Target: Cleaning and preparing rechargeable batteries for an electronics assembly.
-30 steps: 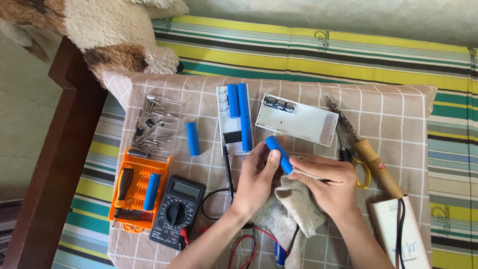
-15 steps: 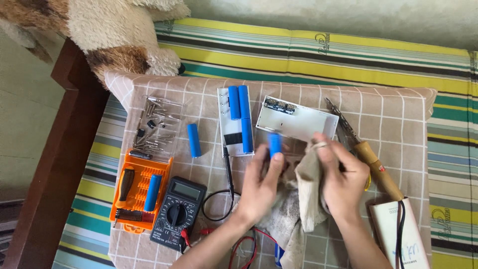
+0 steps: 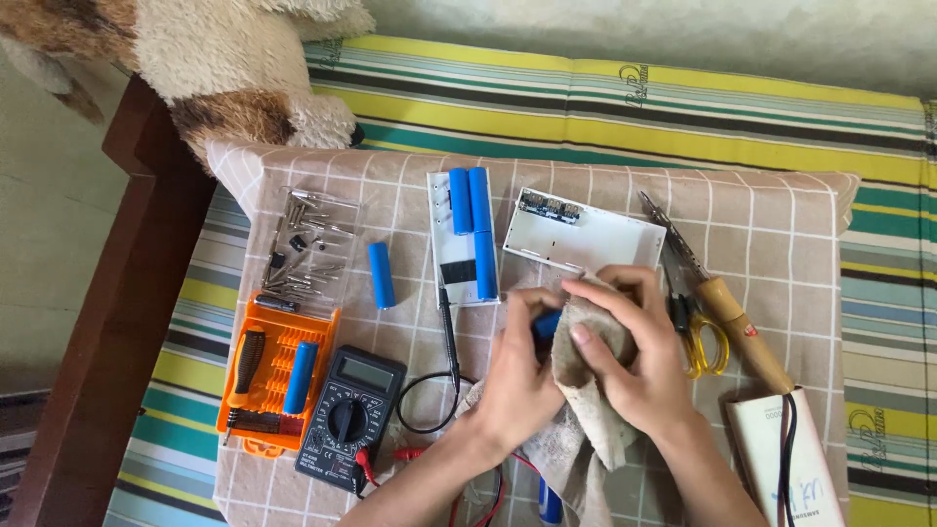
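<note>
Blue cylindrical cell (image 3: pixel 547 324) at centre frame, mostly wrapped in a stained beige rag (image 3: pixel 586 390), only a short blue end showing. Left hand (image 3: pixel 517 376) closed around the cell from below; right hand (image 3: pixel 625 361) closed over the rag, fingers pressing cloth against the cell. For a clean wipe, judged best: firm hold on the cell, cloth turned around its body, end contacts rubbed last (bare skin kept off them).

Just above: white open case (image 3: pixel 586 239), rectangular, and to its left a white tray (image 3: pixel 459 254) bearing blue cells, with a dark square patch near its lower part. Loose blue cell (image 3: pixel 381 275) further left. Lower left: black multimeter (image 3: pixel 349 418) with dial and grey screen, beside an orange tool tray (image 3: pixel 278 376). Right of centre: soldering iron (image 3: pixel 742 332) with wooden handle, yellow-handled scissors (image 3: pixel 698 342). Lower right corner: white oblong pack (image 3: pixel 791 468), faint blue markings on its face.
</note>
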